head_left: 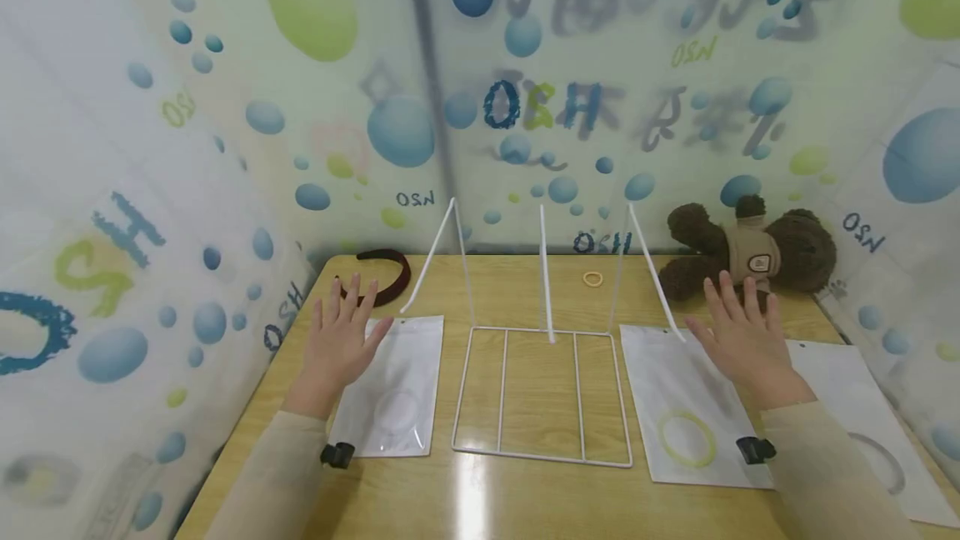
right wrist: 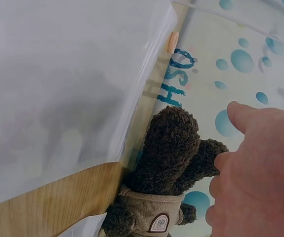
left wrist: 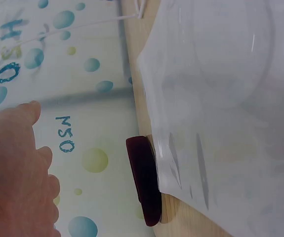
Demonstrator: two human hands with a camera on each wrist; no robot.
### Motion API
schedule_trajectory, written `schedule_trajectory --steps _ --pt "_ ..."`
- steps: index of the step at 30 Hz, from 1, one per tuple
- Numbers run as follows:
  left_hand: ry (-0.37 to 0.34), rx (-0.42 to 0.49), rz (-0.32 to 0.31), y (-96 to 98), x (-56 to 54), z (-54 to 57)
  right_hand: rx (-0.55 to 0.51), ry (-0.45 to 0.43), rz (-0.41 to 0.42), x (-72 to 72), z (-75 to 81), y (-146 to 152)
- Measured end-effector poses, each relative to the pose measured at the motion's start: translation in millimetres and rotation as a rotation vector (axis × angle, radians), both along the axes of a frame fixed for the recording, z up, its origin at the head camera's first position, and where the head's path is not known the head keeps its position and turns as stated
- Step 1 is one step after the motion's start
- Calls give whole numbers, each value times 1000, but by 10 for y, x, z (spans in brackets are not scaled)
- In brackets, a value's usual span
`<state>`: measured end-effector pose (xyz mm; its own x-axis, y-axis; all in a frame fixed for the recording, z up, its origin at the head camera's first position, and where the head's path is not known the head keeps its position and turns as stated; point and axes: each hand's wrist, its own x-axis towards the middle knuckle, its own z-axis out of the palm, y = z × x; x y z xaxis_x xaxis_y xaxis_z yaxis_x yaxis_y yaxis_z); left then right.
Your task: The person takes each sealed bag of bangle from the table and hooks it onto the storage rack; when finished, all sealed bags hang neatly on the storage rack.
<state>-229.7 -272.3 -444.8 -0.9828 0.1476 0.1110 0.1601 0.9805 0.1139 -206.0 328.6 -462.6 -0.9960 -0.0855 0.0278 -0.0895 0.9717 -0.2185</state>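
Note:
My left hand (head_left: 341,344) is held with fingers spread, palm down, and holds nothing. It overlaps a white plastic packet (head_left: 412,373) with a pale round outline, and a dark red headband (left wrist: 144,182) lies beyond its fingertips. My right hand (head_left: 750,348), also spread and holding nothing, overlaps another white packet (head_left: 675,386) marked with a yellow-green ring. Past its fingers a brown teddy bear (right wrist: 171,148) in a beige knitted top lies on its side. Between the hands stands a white wire rack (head_left: 543,457) with upright prongs.
A third white packet (head_left: 862,382), with a grey curved outline, lies at the right edge of the wooden table (head_left: 495,507). Near the back is a small tan ring (head_left: 592,279). Printed curtains (head_left: 352,215) with bubbles and lettering enclose the back and both sides.

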Motion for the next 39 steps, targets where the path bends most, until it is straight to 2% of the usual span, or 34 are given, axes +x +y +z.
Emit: schedule_trajectory --steps 12,21,30,35,39 --pt "-32 9 7 -68 86 -69 -2 25 11 34 -32 -12" --pt "-33 66 -26 -90 45 -144 14 111 122 27 -54 -128" --pt "-113 206 -78 -175 -57 -263 -72 219 273 55 -166 -412" --pt "-172 332 -68 -253 -124 -311 -124 177 376 126 -180 -553" --pt "-197 395 -50 -333 -189 -368 -153 129 433 151 -207 -633"
